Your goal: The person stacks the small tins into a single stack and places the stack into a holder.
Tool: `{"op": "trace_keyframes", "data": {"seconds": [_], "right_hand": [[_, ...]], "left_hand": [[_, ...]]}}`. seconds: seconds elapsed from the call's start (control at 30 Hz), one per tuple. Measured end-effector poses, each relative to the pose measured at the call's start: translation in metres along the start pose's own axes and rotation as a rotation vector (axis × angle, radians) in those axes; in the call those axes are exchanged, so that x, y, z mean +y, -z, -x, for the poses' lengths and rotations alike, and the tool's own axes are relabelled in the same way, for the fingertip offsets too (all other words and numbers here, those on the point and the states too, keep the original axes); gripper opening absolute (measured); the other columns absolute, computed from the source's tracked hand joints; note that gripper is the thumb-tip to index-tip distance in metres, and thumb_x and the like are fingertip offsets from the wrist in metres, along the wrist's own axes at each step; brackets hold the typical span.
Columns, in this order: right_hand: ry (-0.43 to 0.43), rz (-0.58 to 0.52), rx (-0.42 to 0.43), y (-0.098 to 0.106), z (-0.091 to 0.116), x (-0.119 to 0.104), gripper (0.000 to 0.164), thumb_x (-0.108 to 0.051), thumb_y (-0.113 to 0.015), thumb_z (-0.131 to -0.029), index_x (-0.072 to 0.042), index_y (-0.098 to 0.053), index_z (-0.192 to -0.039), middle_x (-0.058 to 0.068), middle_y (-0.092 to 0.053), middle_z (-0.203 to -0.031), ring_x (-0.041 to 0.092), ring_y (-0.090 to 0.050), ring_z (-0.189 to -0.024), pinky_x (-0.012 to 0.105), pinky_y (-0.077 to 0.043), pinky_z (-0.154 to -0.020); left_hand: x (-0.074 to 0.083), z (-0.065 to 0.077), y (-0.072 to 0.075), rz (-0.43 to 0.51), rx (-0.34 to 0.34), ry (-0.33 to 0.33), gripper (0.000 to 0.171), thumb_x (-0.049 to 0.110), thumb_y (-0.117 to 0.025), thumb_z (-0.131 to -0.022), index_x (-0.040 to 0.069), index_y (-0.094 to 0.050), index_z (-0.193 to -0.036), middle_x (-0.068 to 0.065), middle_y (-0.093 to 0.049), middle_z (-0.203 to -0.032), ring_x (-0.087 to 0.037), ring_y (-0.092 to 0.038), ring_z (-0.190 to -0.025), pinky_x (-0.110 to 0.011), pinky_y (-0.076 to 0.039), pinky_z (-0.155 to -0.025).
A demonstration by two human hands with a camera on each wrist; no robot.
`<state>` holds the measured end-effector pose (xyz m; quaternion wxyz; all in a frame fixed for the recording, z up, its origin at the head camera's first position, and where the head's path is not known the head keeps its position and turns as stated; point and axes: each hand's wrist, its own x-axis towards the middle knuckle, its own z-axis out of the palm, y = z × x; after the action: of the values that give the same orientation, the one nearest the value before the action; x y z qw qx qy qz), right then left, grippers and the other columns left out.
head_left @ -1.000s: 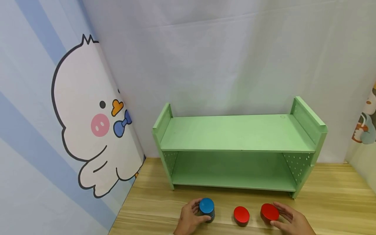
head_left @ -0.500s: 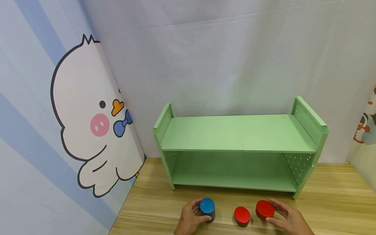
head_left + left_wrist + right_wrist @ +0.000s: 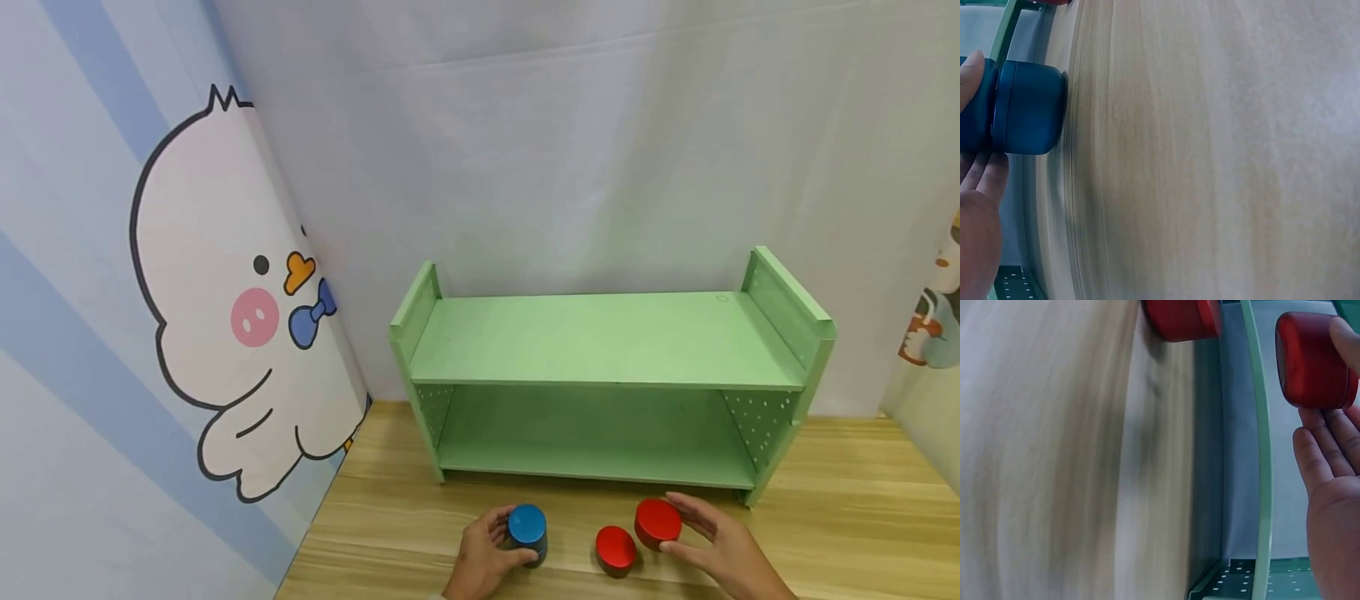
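Note:
Two small blue round tins stand stacked on the table in the left wrist view, the lower tin (image 3: 1032, 107) on the wood and the upper tin (image 3: 977, 115) on it. My left hand (image 3: 480, 554) holds the upper blue tin (image 3: 527, 523) between thumb and fingers. To the right, one red round tin (image 3: 616, 550) sits on the table, untouched. A second red tin (image 3: 658, 522) is pinched between the thumb and fingers of my right hand (image 3: 716, 546). In the right wrist view this held red tin (image 3: 1313, 359) is lifted off the table, beside and above the other red tin (image 3: 1182, 317).
Behind the tins stands a pale green two-level shelf (image 3: 607, 342) with raised, perforated sides. Its front lower edge (image 3: 592, 477) is close behind the hands. The wooden table (image 3: 390, 525) runs to a grey curtain (image 3: 562, 167) at the back and a cartoon-printed cloth (image 3: 210, 208) at left.
My right hand has carried its red tin up and to the left, close to the other red tin. The left hand and the blue tins have stayed in place.

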<state>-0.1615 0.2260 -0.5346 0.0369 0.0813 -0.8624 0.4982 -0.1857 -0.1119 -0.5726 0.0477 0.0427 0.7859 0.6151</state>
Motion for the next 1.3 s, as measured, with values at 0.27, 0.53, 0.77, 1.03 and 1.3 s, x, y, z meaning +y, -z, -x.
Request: {"op": "trace_keyframes", "data": {"seconds": [0.27,0.53,0.77,1.03,1.3], "right_hand": [[0.037,-0.007,-0.014,-0.004,-0.007,-0.01,0.067,-0.015,-0.088,-0.076,0.007,-0.059,-0.131,0.023,-0.062,-0.129,0.036,-0.063,-0.115,0.025,-0.055,-0.094],[0.122,-0.053,-0.009,-0.011,-0.014,-0.017,0.066,-0.014,-0.089,-0.074,0.006,-0.06,-0.13,0.021,-0.065,-0.126,0.004,-0.062,-0.109,0.017,-0.053,-0.091],[0.163,-0.08,-0.022,-0.016,-0.017,-0.021,0.063,-0.014,-0.088,-0.075,0.007,-0.061,-0.128,0.021,-0.066,-0.124,-0.005,-0.058,-0.108,0.013,-0.051,-0.092],[0.135,-0.079,-0.05,-0.023,-0.019,-0.027,0.064,-0.018,-0.088,-0.077,0.005,-0.061,-0.131,0.017,-0.065,-0.127,0.006,-0.062,-0.111,0.027,-0.054,-0.096],[0.11,-0.101,-0.102,-0.029,-0.023,-0.034,0.065,-0.023,-0.087,-0.079,0.001,-0.06,-0.133,0.015,-0.063,-0.131,0.029,-0.062,-0.117,0.036,-0.053,-0.099]], "left_hand": [[0.0,0.001,0.0,-0.021,0.001,0.004,0.067,0.01,-0.091,-0.071,-0.008,-0.06,-0.127,-0.02,-0.065,-0.121,-0.04,-0.061,-0.115,-0.045,-0.055,-0.096],[0.0,0.002,-0.001,-0.003,0.013,-0.031,0.065,0.005,-0.09,-0.07,-0.009,-0.06,-0.126,-0.022,-0.065,-0.121,-0.039,-0.061,-0.115,-0.044,-0.056,-0.095],[0.0,0.003,-0.001,0.014,0.007,-0.025,0.064,0.003,-0.09,-0.07,-0.008,-0.06,-0.126,-0.02,-0.064,-0.122,-0.038,-0.061,-0.115,-0.042,-0.056,-0.096],[-0.002,0.003,0.0,0.008,-0.014,-0.025,0.064,0.007,-0.09,-0.071,-0.007,-0.061,-0.126,-0.018,-0.064,-0.122,-0.038,-0.06,-0.116,-0.041,-0.055,-0.096],[-0.002,0.003,0.0,0.009,-0.005,-0.028,0.064,0.007,-0.09,-0.071,-0.006,-0.061,-0.126,-0.018,-0.064,-0.122,-0.038,-0.061,-0.116,-0.042,-0.055,-0.096]]}}
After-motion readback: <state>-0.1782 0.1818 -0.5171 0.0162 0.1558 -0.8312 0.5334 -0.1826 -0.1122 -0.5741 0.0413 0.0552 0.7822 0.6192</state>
